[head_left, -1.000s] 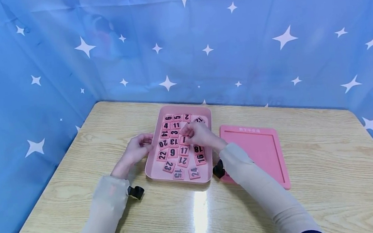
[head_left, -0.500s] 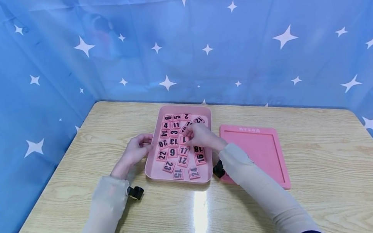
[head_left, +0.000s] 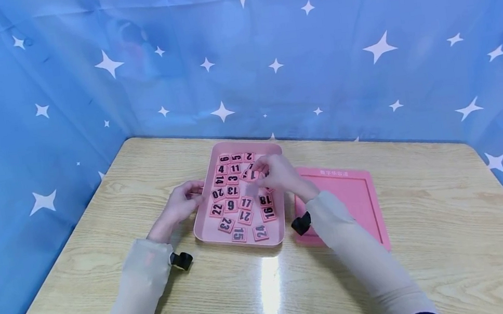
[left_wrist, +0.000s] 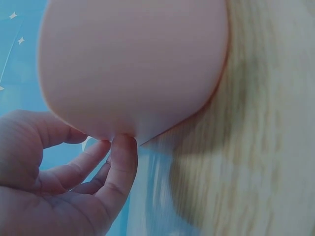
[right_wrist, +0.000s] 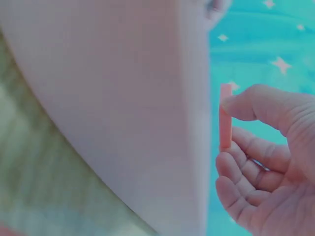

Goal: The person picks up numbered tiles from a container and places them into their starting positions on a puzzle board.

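A light pink tray [head_left: 206, 229] holds several pink tiles with black numbers, lying at various angles. My right hand [head_left: 281, 175] is over the tray's right half, pinching the number 1 tile [head_left: 252, 175] between thumb and fingers, raised above the others. In the right wrist view that tile [right_wrist: 225, 120] is seen edge-on, thumb on one side and fingers on the other. My left hand [head_left: 182, 203] touches the tray's outer left wall; the left wrist view shows its fingertips [left_wrist: 124, 142] against the wall. Some tiles are hidden beneath the right hand.
A pink shallow frame [head_left: 350, 194] with characters along its top edge lies right of the tray, partly under the right forearm. The wooden table [head_left: 439, 228] extends to both sides. A blue star-patterned curtain [head_left: 341, 83] stands behind and at the sides.
My right hand has lifted the number 1 tile off the tray floor and moved slightly up and right. The left hand stays at the tray's wall.
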`<state>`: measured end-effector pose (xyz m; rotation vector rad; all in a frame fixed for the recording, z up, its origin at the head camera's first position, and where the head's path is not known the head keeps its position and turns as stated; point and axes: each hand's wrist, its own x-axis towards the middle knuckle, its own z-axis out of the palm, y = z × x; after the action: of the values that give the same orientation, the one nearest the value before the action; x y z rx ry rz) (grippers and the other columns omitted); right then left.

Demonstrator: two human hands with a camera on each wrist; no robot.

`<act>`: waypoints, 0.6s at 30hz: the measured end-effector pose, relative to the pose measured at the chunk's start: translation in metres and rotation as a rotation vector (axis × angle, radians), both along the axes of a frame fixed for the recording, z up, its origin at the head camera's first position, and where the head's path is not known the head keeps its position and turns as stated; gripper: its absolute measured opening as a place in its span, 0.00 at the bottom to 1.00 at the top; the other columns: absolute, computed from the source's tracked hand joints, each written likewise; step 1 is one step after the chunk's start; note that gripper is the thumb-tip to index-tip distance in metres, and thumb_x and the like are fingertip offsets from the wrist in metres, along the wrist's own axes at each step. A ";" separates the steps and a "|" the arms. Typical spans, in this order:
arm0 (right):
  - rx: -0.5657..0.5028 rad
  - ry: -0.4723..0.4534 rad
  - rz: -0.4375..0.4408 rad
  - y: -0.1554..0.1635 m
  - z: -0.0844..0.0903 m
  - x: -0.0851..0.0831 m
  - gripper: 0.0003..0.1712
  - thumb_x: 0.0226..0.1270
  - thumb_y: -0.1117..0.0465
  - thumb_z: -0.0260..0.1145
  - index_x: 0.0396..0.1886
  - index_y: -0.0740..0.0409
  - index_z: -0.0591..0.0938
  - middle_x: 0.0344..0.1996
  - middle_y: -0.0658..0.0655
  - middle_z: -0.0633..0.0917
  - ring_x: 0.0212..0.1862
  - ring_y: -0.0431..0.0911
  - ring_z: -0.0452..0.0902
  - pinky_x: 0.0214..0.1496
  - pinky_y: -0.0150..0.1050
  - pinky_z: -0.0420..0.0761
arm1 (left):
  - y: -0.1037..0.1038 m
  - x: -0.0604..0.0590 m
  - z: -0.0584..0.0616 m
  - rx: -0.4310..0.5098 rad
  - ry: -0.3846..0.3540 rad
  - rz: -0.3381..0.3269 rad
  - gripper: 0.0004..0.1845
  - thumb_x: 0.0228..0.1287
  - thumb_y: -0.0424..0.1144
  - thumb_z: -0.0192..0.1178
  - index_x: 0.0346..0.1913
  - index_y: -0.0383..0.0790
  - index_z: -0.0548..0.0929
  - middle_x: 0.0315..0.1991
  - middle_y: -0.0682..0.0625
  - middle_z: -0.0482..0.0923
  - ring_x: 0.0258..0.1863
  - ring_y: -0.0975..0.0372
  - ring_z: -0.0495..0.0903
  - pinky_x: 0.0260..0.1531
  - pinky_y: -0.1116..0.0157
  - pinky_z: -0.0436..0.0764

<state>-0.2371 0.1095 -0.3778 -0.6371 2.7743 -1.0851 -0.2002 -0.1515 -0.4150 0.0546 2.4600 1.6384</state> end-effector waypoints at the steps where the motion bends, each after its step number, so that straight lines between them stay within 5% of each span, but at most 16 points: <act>1: -0.007 0.008 -0.009 0.004 0.004 0.001 0.18 0.48 0.67 0.72 0.42 0.66 0.82 0.35 0.58 0.81 0.40 0.53 0.76 0.44 0.41 0.78 | 0.000 0.000 0.000 -0.002 0.002 0.000 0.22 0.60 0.24 0.53 0.59 0.26 0.71 0.50 0.33 0.73 0.45 0.50 0.74 0.41 0.65 0.80; 9: -0.009 0.028 -0.105 0.053 0.017 0.011 0.20 0.49 0.64 0.72 0.44 0.66 0.81 0.38 0.62 0.82 0.42 0.55 0.76 0.45 0.45 0.78 | -0.001 0.000 -0.002 -0.010 0.033 0.003 0.20 0.60 0.24 0.54 0.57 0.25 0.72 0.48 0.33 0.74 0.44 0.50 0.74 0.38 0.68 0.79; 18: 0.048 0.022 -0.157 0.100 -0.004 0.021 0.17 0.51 0.67 0.68 0.43 0.71 0.81 0.36 0.65 0.83 0.39 0.55 0.77 0.42 0.47 0.78 | 0.000 -0.001 -0.004 0.004 0.021 0.000 0.20 0.60 0.24 0.53 0.57 0.25 0.72 0.47 0.33 0.74 0.41 0.53 0.74 0.36 0.69 0.79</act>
<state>-0.2160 0.2095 -0.3816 -0.4345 2.9007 -1.0397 -0.2008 -0.1519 -0.4188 0.0726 2.4718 1.6508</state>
